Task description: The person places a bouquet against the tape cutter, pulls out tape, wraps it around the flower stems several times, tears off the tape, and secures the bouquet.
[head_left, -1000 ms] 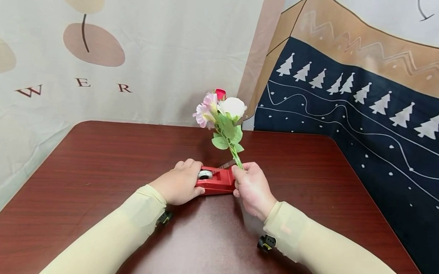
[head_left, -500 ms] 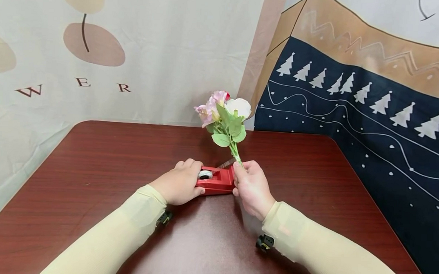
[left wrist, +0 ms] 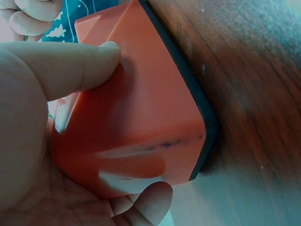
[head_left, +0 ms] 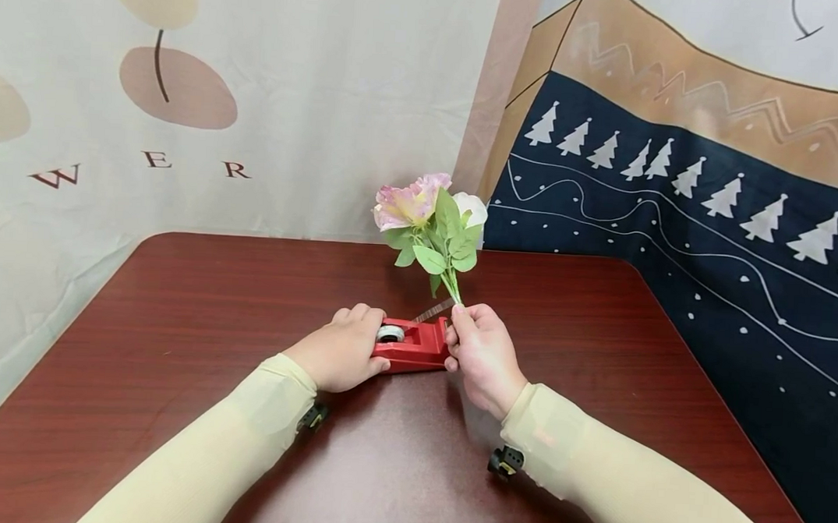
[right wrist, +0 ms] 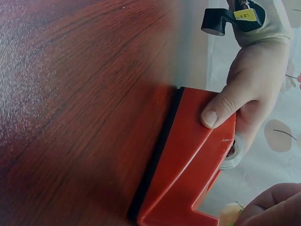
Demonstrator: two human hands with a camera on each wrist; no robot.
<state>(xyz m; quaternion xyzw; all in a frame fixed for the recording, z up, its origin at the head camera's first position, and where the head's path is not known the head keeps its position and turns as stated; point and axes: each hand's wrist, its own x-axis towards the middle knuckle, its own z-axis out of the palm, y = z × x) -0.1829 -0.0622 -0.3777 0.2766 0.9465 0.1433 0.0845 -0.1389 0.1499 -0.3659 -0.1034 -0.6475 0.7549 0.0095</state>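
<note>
Only "WER" [head_left: 152,164] on backdrop [head_left: 293,92]

Dark reddish-brown wooden table [head_left: 178,313], glossy, rounded far corners. Behind far edge, left: pale cream fabric backdrop [head_left: 314,93] with brown oval shapes, dark stems, letters "W E R". Right: hanging cloth [head_left: 672,249], navy field with white trees [head_left: 765,220] and wavy lines, tan band above with zigzag. Two cloths meet behind far edge, right of centre. Soft, even light.
</note>
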